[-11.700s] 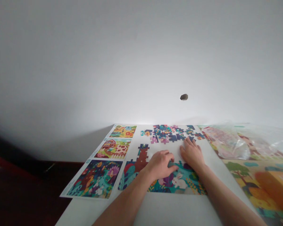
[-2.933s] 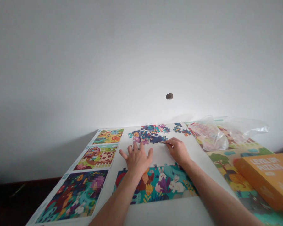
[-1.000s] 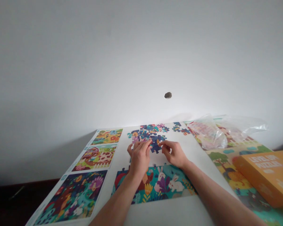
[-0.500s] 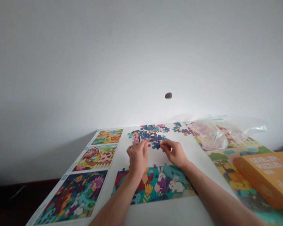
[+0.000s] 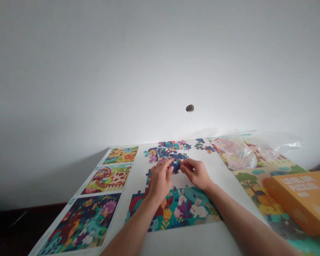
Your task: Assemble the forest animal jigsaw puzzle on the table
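Between my hands is a dark blue puzzle piece [image 5: 176, 166], raised a little at the near side of the loose pieces. My right hand [image 5: 196, 173] pinches its right side between thumb and fingers. On its left side, the thumb and fingertips of my left hand [image 5: 160, 177] close on it. The partly joined puzzle [image 5: 185, 208], with white rabbits and yellow flowers, lies flat below my wrists. My left hand and forearm cover part of its left side. Several loose puzzle pieces [image 5: 166, 152] lie heaped just beyond my hands.
A few more pieces [image 5: 200, 146] lie apart at the back right. Printed picture sheets [image 5: 81, 224] line the table's left edge. To the right are a clear plastic bag [image 5: 238, 153], an animal picture [image 5: 252, 181] and an orange puzzle box [image 5: 301, 199]. The wall stands directly behind.
My left hand has moved right and taken hold of the piece's left side. The piece has tilted between both hands. Joined pieces left of my left hand are now uncovered.
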Motion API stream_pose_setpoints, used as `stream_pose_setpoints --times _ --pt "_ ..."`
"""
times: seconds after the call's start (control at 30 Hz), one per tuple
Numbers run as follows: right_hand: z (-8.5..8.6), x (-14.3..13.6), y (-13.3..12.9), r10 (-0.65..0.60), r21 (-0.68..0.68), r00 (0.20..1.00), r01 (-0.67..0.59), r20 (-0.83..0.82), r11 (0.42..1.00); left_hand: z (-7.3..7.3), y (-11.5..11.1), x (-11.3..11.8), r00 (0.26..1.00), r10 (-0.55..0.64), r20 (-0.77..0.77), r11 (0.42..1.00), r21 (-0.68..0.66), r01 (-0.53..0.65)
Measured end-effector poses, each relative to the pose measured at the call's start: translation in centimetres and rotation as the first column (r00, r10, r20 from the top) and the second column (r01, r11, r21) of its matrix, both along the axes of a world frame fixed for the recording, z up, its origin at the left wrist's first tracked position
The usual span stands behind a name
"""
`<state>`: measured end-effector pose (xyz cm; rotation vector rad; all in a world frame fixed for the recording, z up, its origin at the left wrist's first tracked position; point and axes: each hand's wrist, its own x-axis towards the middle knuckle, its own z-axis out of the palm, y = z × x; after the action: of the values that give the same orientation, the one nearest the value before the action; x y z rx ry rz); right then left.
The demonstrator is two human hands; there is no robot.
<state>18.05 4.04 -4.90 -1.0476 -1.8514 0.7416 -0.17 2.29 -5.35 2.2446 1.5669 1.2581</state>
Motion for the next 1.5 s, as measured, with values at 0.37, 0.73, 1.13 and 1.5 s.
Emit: stream_pose_setpoints --times 0.37,0.73,1.13,1.5 --pt "0.0 -0.1 -0.2 0.032 -0.042 0.998 -0.03 0.049 0.999 0.3 0.7 -0.8 0.983 0.079 0.163 0.997 0.008 -0.081" --pt "0.0 0.3 -0.2 0.213 0.043 0.872 -0.257 0.44 0.965 -0.1 1.3 -1.9 0.93 0.307 0.202 0.949 0.015 -0.316" --pt "0.4 0.0 -0.7 0.159 0.122 0.942 -0.202 0.296 0.972 0.7 0.5 -1.0 0.954 0.301 -0.018 0.947 -0.113 -0.301" --pt "-0.1 -1.2 -1.0 0.075 0.038 0.993 -0.079 0.096 0.996 0.4 1.2 -2.0 0.806 0.278 0.523 0.961 -0.149 -0.235"
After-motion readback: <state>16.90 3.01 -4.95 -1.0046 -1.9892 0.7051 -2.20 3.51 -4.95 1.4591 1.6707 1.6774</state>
